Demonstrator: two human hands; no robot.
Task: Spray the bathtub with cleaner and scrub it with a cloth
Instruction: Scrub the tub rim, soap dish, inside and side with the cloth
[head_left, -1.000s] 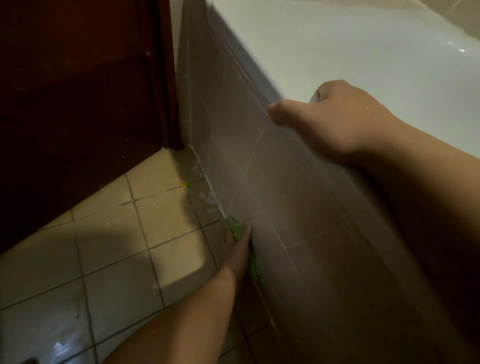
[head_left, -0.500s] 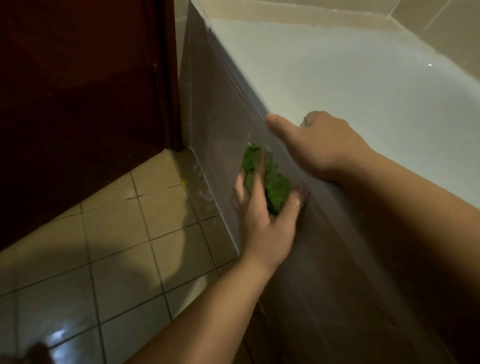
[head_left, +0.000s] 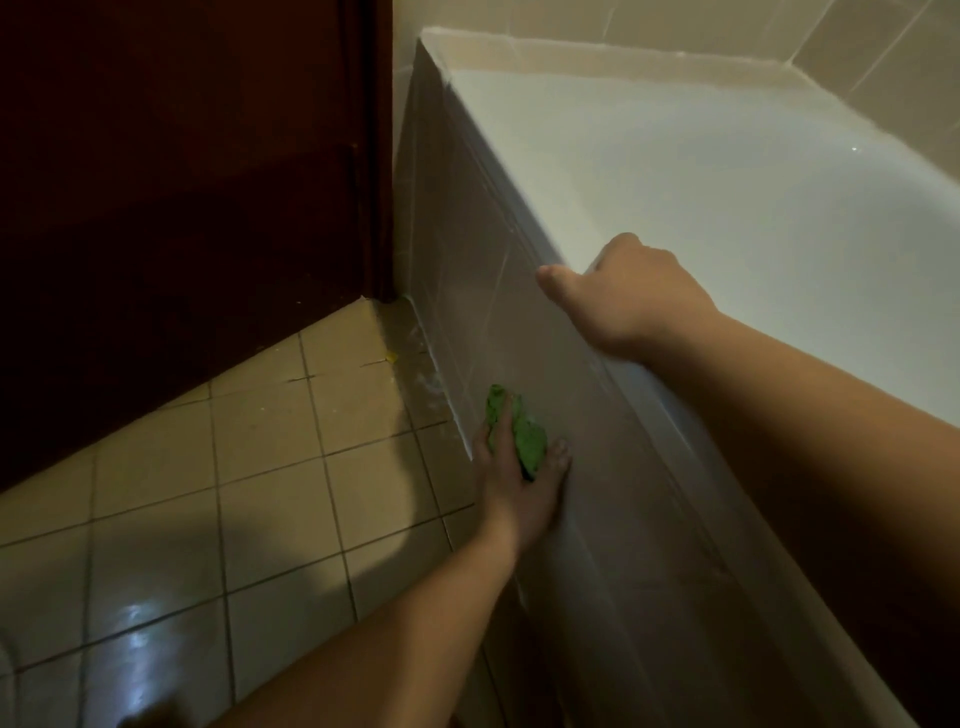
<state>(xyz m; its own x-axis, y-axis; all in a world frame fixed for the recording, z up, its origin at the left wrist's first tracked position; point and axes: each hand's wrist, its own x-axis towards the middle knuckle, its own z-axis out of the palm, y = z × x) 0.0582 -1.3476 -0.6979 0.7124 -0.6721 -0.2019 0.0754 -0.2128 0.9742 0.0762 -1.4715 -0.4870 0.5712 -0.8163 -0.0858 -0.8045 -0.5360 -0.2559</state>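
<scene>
The white bathtub (head_left: 727, 171) fills the upper right, with its grey tiled outer side panel (head_left: 467, 260) running down the middle. My left hand (head_left: 514, 478) presses a crumpled green cloth (head_left: 524, 439) flat against the lower part of that panel, fingers spread over it. My right hand (head_left: 628, 296) rests on the tub's rim (head_left: 519, 208), fingers curled over the edge into the tub and thumb along the outer side. No spray bottle is in view.
A dark wooden door (head_left: 182, 182) stands at the left, meeting the panel in the corner. Beige floor tiles (head_left: 260, 493) lie below, with whitish residue (head_left: 431, 379) along the panel's base. Beige wall tiles (head_left: 883, 62) border the tub at the back.
My left hand with the cloth rose from the panel's base up near the rim, then slid back down to the lower panel. My right hand stayed on the rim.
</scene>
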